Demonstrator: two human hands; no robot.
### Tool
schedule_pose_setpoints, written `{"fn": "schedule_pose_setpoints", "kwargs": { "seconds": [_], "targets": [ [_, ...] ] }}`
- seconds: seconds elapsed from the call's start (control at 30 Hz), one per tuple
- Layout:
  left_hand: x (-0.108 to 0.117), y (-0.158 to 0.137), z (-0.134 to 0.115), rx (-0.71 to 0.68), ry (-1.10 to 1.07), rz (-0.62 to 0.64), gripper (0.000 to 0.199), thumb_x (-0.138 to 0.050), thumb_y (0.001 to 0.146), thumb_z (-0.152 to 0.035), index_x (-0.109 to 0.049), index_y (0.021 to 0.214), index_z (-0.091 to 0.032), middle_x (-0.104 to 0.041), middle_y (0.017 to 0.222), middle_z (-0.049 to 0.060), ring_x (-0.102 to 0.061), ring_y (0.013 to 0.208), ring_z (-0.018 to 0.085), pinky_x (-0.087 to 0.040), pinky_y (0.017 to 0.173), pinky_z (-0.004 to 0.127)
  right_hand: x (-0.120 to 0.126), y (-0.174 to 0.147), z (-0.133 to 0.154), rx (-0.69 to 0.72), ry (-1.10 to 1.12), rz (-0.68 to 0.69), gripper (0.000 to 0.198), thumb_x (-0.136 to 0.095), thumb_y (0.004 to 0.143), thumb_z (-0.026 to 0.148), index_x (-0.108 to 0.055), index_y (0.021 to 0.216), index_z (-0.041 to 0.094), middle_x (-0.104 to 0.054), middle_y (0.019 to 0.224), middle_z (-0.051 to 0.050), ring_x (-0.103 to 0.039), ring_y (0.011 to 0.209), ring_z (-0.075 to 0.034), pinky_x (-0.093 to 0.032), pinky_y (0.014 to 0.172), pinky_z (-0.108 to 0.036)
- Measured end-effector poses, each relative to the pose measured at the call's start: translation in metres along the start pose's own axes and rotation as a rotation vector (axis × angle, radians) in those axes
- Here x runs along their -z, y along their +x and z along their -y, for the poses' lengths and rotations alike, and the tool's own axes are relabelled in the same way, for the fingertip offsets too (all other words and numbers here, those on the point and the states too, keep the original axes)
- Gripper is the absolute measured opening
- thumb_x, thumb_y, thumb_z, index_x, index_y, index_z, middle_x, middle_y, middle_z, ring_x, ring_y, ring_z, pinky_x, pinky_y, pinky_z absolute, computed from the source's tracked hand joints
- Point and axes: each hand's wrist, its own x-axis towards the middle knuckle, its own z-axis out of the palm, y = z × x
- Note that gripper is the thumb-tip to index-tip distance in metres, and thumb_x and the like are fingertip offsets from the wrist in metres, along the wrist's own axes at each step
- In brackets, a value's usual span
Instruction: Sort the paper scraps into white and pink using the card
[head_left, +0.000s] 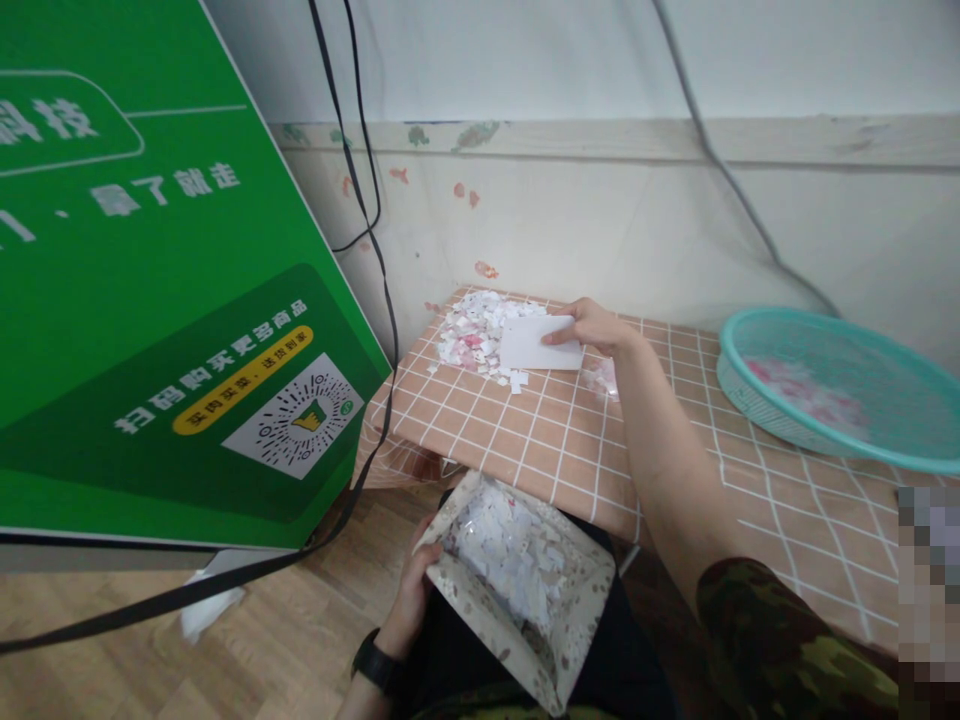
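Note:
Between thumb and fingers, my right hand [592, 328] pinches a flat white card [529, 345] over the table. The card's left edge meets a loose heap of small white paper scraps [472, 325], some of them pinkish. My left hand [418, 575] grips the left rim of an open box [581, 645] with a spotted pattern, just below the table's front edge. Many white paper pieces [517, 560] lie inside this tilted box. Beneath my right wrist, a small clear plastic packet or wrap [601, 378] rests on the cloth.
A checked brown cloth [555, 440] covers the table against the wall. On the right stands a turquoise basket [787, 435] with pink and white bits inside. A large green sign [150, 330] fills the left, and a black strap [382, 300] hangs before it.

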Motion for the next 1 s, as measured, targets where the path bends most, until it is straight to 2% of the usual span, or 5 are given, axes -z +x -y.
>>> {"fn": "schedule_pose_setpoints", "kwargs": {
  "seconds": [0.23, 0.4, 0.57, 0.8, 1.0],
  "targets": [
    [-0.002, 0.0, 0.0, 0.002, -0.016, -0.015, 0.052, -0.069, 0.073, -0.04, -0.071, 0.119, -0.016, -0.076, 0.112, 0.009, -0.065, 0.111, 0.038, -0.047, 0.098, 0.048, 0.012, -0.005, -0.01, -0.008, 0.032, 0.017, 0.034, -0.085, 0.057, 0.034, -0.079, 0.084, 0.015, -0.074, 0.078, -0.008, -0.066, 0.081, -0.028, -0.055, 0.064, -0.036],
    [0.0, 0.001, 0.003, -0.024, -0.026, -0.002, 0.051, -0.068, 0.075, -0.039, -0.069, 0.122, -0.017, -0.075, 0.117, 0.008, -0.064, 0.114, 0.037, -0.046, 0.1, 0.047, 0.005, 0.007, -0.02, 0.018, 0.054, 0.052, 0.033, -0.083, 0.059, 0.036, -0.079, 0.084, 0.015, -0.073, 0.079, -0.007, -0.064, 0.077, -0.023, -0.054, 0.066, -0.034],
    [0.002, 0.001, 0.002, -0.015, 0.005, 0.003, 0.053, -0.069, 0.074, -0.041, -0.069, 0.122, -0.018, -0.076, 0.117, 0.008, -0.065, 0.112, 0.037, -0.047, 0.098, 0.048, -0.001, 0.007, -0.011, 0.023, 0.011, 0.055, 0.032, -0.081, 0.059, 0.037, -0.078, 0.081, 0.014, -0.071, 0.079, -0.007, -0.062, 0.076, -0.022, -0.052, 0.065, -0.033],
    [-0.002, -0.003, -0.004, 0.037, 0.009, -0.034, 0.045, -0.071, 0.071, -0.042, -0.074, 0.109, -0.018, -0.077, 0.107, 0.008, -0.067, 0.105, 0.039, -0.05, 0.092, 0.048, 0.01, -0.004, 0.0, -0.017, -0.009, 0.06, 0.032, -0.082, 0.055, 0.036, -0.078, 0.079, 0.015, -0.07, 0.072, -0.004, -0.06, 0.071, -0.021, -0.049, 0.062, -0.032],
    [-0.005, -0.002, -0.003, -0.018, -0.019, -0.033, 0.052, -0.07, 0.072, -0.04, -0.07, 0.12, -0.019, -0.076, 0.114, 0.007, -0.064, 0.112, 0.037, -0.048, 0.098, 0.048, 0.01, -0.005, 0.001, -0.025, -0.015, 0.078, 0.032, -0.083, 0.054, 0.035, -0.079, 0.078, 0.015, -0.071, 0.074, -0.005, -0.061, 0.07, -0.02, -0.049, 0.06, -0.03]
  ]
}}
